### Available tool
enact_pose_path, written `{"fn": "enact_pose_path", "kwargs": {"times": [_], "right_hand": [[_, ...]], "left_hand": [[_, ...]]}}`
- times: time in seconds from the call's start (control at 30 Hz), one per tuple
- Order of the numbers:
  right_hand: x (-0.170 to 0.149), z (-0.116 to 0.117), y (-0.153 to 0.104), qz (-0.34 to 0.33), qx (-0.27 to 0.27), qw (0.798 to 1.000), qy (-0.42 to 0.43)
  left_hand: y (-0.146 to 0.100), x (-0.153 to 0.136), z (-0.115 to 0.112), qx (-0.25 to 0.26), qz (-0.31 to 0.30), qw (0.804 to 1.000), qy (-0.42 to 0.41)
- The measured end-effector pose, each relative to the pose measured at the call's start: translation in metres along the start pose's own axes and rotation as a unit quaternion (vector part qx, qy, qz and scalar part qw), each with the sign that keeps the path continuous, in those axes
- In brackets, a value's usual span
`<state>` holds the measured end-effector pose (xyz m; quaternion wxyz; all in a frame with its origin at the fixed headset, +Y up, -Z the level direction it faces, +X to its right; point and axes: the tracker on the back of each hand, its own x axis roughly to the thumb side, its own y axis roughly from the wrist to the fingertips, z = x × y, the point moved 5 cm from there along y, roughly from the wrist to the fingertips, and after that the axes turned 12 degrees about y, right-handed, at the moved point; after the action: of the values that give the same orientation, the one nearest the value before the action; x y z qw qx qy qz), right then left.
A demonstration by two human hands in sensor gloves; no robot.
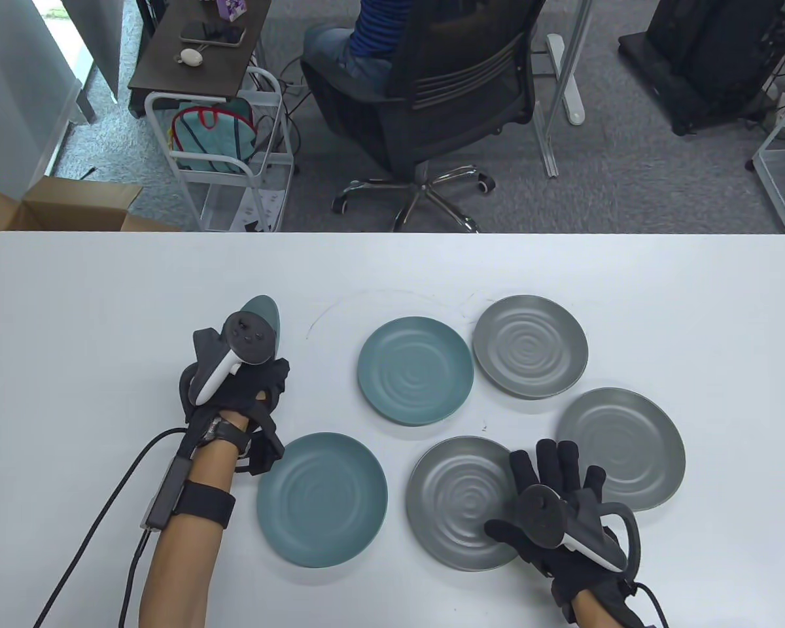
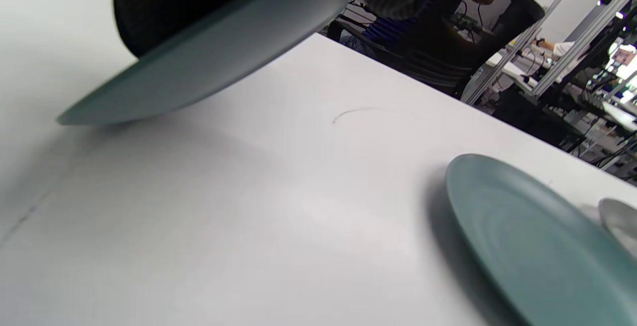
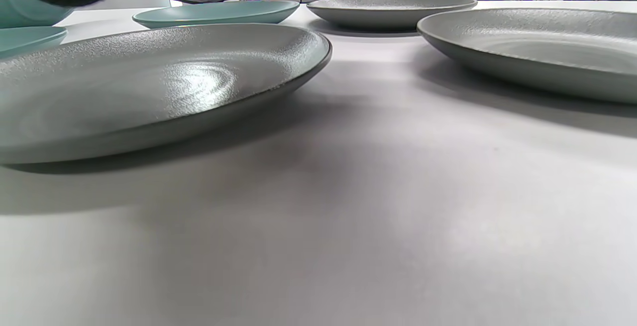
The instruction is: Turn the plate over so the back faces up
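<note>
Left hand (image 1: 235, 386) gripping a teal plate (image 2: 199, 62), tilted up on its edge on the table (image 1: 104, 294). Two more teal plates (image 1: 322, 498) lying flat just right of that hand. Then three grey plates (image 1: 530, 355). Right hand (image 1: 556, 504) open, fingers straight, resting on the nearest grey plate (image 1: 458, 500).

Beyond the far edge of the white table (image 1: 104, 294), a person (image 1: 360, 46) sat in a black office chair (image 1: 432, 98) on grey carpet. To the left stood a dark side desk (image 1: 196, 65) carrying a phone (image 1: 212, 33) and a small white mouse-like item (image 1: 191, 57). Under it was a white wire cart (image 1: 261, 163) holding a teal bag with red trim (image 1: 212, 137). An open cardboard box (image 1: 65, 206) lay at the table's far left corner.
</note>
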<state>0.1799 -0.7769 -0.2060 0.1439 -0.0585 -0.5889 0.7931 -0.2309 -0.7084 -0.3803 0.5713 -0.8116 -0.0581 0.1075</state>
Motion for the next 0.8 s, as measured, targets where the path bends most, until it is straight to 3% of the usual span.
{"fn": "enact_pose_path", "kwargs": {"times": [0.47,0.8], "right_hand": [[0.003,0.001,0.000,0.000,0.004,1.000,-0.008],[0.005,0.003,0.000,-0.001,0.008,1.000,-0.007]], "left_hand": [[-0.009,-0.030,0.021,0.026,-0.009,0.970,-0.242],[-0.004,-0.064,0.006,0.021,0.022,0.924,-0.381]]}}
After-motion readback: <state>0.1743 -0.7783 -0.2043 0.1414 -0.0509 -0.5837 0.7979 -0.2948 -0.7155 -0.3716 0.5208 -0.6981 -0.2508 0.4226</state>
